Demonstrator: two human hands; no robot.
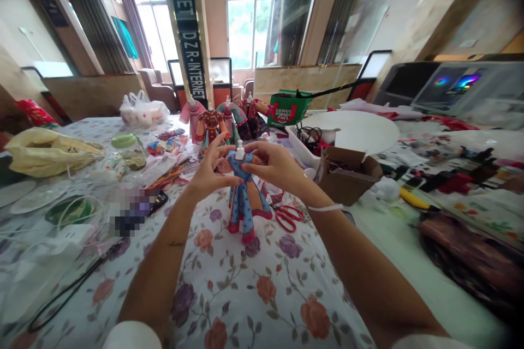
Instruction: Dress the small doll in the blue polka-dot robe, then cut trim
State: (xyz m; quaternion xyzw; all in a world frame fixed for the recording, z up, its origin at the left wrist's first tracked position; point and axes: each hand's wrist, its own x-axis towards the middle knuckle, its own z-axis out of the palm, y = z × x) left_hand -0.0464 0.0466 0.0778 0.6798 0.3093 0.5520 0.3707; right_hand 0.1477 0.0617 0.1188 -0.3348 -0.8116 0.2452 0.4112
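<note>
Spreading beneath the fingers, the floral tablecloth (266,262) is lying under both hands. The left hand (207,174) is holding its thumb and fingers wide apart, its thumb touching the bodice; the right hand (282,166) is narrowly gripping the shoulder of the blue dress (242,210), upright between the fingers. Red scissors (278,210) are resting below the right fingers. Keeping the white neck peg (240,151) steady between the fingertips is helping even handling.
</note>
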